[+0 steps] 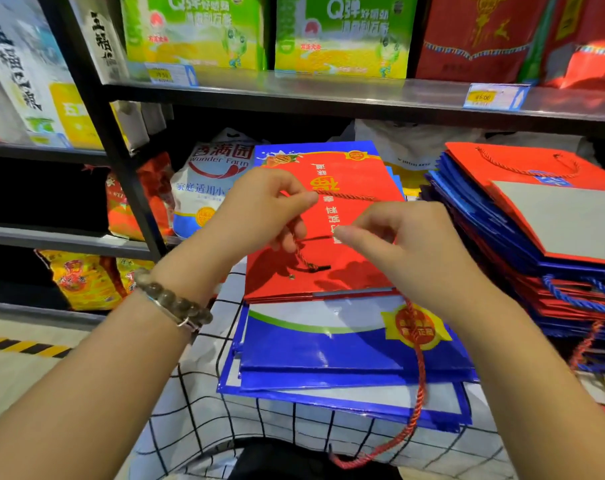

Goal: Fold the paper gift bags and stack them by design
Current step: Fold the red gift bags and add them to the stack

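On a white cloth with a black grid, a pile of flattened blue paper bags is laid, and a flat red paper gift bag printed with yellow characters is placed on top of it, towards the far end. A metal eyelet is seen near the bag's near edge.

The red twisted cord handle is pinched between thumb and forefinger of the left hand, which is raised just above the bag; a knotted end of the cord hangs below that hand. The right hand is held beside it over the same bag, its fingers curled and its thumb and forefinger tips brought together; whether the cord is caught between them cannot be told. A second red cord trails from under the right wrist across the blue pile and over the cloth's near edge.

A bracelet of grey-brown beads is worn on the left wrist. To the right, a stack of folded red and blue paper bags is piled. Behind, dark metal shelving is filled with packaged goods, among them green and yellow cartons.
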### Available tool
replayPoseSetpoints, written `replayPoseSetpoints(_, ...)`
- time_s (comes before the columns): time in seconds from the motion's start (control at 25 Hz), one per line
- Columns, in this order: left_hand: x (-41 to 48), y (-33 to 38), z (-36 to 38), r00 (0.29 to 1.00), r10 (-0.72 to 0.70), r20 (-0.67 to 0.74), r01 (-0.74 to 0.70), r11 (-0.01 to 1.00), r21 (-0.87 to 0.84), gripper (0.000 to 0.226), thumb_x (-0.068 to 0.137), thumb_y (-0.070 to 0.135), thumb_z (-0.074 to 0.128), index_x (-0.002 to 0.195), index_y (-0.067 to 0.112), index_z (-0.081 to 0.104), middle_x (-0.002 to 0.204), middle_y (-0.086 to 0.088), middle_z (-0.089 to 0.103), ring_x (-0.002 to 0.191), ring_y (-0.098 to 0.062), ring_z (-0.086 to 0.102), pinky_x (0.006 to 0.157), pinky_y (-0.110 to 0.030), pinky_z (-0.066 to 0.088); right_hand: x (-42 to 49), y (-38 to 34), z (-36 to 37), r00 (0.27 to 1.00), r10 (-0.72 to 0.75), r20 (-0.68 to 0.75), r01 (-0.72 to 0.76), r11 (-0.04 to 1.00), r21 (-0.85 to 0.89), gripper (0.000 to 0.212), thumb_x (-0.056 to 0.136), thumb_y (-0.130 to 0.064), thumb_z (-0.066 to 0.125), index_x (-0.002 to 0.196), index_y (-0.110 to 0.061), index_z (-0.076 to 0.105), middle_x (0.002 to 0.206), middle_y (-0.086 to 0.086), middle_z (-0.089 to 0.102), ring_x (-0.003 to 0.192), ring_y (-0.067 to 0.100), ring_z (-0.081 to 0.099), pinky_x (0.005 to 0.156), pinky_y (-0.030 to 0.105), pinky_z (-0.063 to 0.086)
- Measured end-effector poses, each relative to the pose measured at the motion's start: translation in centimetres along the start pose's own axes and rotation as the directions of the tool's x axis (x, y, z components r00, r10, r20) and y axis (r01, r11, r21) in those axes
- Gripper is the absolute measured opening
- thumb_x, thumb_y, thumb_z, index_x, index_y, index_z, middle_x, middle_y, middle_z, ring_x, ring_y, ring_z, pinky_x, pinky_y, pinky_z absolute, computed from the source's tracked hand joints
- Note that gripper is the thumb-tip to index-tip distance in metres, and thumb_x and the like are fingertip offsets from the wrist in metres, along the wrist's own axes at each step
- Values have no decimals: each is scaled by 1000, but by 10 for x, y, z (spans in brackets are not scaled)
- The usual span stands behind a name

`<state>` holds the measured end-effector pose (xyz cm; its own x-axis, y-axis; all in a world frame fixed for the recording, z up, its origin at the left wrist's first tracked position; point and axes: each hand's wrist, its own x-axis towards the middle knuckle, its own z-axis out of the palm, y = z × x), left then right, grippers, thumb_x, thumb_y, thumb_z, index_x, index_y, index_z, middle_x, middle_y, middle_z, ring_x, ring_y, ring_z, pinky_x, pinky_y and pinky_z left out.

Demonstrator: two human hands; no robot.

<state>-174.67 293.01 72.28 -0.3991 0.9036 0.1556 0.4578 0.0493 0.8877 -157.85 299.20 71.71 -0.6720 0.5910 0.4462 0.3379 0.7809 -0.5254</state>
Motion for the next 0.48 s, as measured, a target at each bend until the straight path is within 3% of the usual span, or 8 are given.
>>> replayPoseSetpoints(0.08,-1,4,-2,1000,-9,24,10,1000,-18,23,92,19,56,70,11,52,44,0,59,30,-9,49,34,-14,35,4,-8,17,961,68,269,-58,997,-46,25,77,-49,65,91,-29,66,63,-11,55,64,4,50,62,30,40)
replayPoseSetpoints(0.12,-3,7,-3,999,-10,35,11,999,-30,25,92,19,56,69,12,51,43,1,58,29,-8,48,33,-13,33,6,-7,25,946,60,318,-43,997,-59,23,77,-45,66,91,-27,69,62,-12,55,62,3,50,61,27,37)
replayPoseSetpoints(0.24,-3,14,-5,999,-5,31,8,996,-88,24,92,18,55,69,12,53,45,1,58,30,-8,48,33,-13,33,14,-1,36,956,26,291,-29,1000,7,11,82,-25,68,72,-21,70,56,-15,55,54,0,51,54,13,34)
replayPoseSetpoints(0.32,-4,8,-7,999,-32,-16,30,993,-111,15,93,21,54,80,15,56,57,0,64,38,-10,57,38,-16,40,16,1,39,956,97,278,-129,986,101,22,83,-16,65,62,-22,60,48,-12,54,46,-1,51,48,9,36)
replayPoseSetpoints(0.4,-8,-7,-10,987,-21,-160,33,997,75,7,92,28,55,94,22,58,73,0,66,57,-16,65,54,-25,49,19,2,39,939,201,279,-286,906,311,25,83,-3,61,62,-17,57,47,-5,56,38,2,50,43,16,42)
replayPoseSetpoints(0.48,-25,-25,-13,970,53,-239,46,918,393,9,90,33,54,92,28,62,77,7,66,75,-15,64,68,-29,48,19,0,39,909,258,329,-396,784,479,25,82,8,60,69,-13,56,52,5,59,41,8,57,44,18,48)
